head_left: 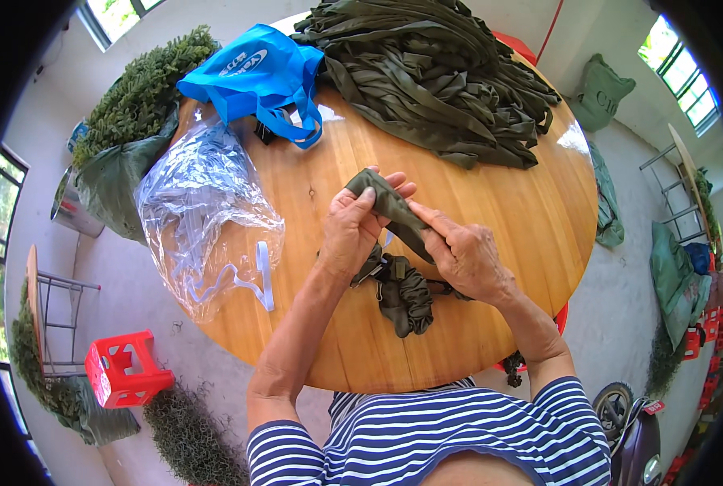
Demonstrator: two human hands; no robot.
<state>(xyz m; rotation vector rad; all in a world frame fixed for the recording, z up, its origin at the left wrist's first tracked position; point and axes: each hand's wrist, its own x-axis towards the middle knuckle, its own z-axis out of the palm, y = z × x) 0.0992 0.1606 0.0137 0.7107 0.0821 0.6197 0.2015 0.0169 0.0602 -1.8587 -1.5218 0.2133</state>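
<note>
An olive-green fabric strip (395, 209) stretches between my hands above the round wooden table. My left hand (357, 220) grips its upper end, thumb pressed on the cloth and fingers behind it. Lower down the strip, my right hand (468, 255) is closed on it with the index finger laid along the cloth. Just beneath my hands lies a bunched, gathered olive-green fabric piece (406, 298) with darker strap-like parts. A large heap of olive-green fabric strips (434, 81) covers the far side of the table (515, 235).
Left on the table are a blue bag (252, 77) and a clear plastic bag (208, 194) with white elastic (264, 275). Sacks of artificial greenery (139, 105) stand beyond them. A red stool (127, 368) is on the floor at left, a motorbike (633, 429) at lower right.
</note>
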